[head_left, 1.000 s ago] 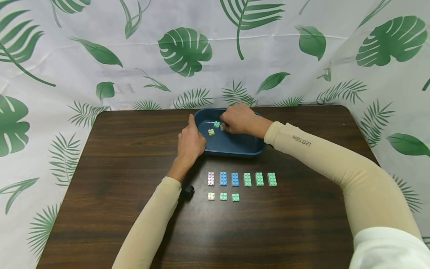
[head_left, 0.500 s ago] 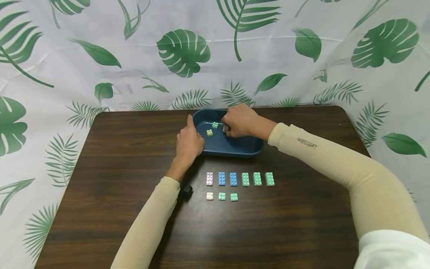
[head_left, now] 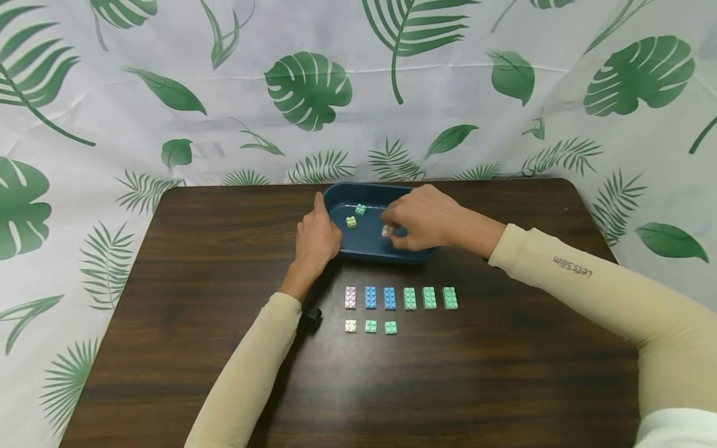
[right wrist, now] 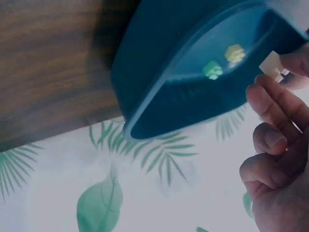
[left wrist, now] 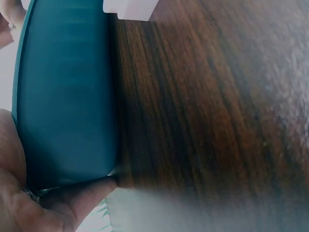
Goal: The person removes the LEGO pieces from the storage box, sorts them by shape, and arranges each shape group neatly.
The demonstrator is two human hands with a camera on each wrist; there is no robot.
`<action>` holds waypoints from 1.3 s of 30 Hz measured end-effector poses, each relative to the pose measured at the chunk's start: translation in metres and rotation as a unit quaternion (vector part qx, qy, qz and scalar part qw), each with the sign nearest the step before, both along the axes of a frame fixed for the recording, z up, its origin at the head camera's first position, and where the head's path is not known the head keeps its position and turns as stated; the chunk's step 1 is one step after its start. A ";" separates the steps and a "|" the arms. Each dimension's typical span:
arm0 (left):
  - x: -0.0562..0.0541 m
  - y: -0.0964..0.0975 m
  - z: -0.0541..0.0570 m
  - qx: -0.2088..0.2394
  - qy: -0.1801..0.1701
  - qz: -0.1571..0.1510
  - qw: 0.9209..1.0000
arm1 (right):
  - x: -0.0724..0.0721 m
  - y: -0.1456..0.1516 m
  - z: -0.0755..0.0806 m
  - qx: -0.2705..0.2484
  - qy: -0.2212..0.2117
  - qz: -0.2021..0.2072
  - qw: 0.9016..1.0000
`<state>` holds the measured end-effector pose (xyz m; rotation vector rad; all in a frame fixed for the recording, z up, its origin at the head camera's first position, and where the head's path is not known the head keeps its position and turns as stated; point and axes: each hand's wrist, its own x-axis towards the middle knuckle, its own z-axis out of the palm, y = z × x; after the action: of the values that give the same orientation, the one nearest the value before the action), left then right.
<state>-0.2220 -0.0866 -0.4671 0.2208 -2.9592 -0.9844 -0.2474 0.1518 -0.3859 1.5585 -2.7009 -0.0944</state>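
My left hand (head_left: 317,236) holds the left end of a dark blue tray (head_left: 381,256); in the left wrist view its fingers lie against the tray's (left wrist: 70,96) end wall. Over the tray, my right hand (head_left: 422,219) pinches a small pale toy building brick (head_left: 387,231) between thumb and fingertips. The right wrist view shows this same brick (right wrist: 272,65) near the tray's rim. Two small bricks lie inside the tray towards its left: a green one (head_left: 360,209) and a yellow one (head_left: 351,221).
In front of the tray runs a row of longer bricks: pink (head_left: 350,298), blue (head_left: 371,297) and green (head_left: 429,298). Nearer is a row of small ones, cream (head_left: 350,326) and green (head_left: 371,326). A leaf-print cloth (head_left: 224,124) hangs behind the wooden table (head_left: 224,261).
My right hand has moved right and towards me within the tray, lifting the pale brick away from the green and yellow ones. The left hand stays at the tray's left end.
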 end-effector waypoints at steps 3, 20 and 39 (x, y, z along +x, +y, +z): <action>0.000 0.000 0.000 -0.004 0.006 0.001 1.000 | 0.017 0.007 0.006 -0.012 0.002 0.024 1.000; -0.003 0.003 0.001 -0.002 0.000 0.000 1.000 | 0.103 0.037 -0.040 0.003 -0.052 0.101 0.993; 0.000 0.002 0.000 0.000 -0.008 -0.001 1.000 | 0.123 0.048 -0.063 0.011 -0.059 0.092 0.994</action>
<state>-0.2225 -0.0849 -0.4670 0.2276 -2.9736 -0.9875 -0.1245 0.2002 -0.4487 1.8676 -2.6316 -0.0306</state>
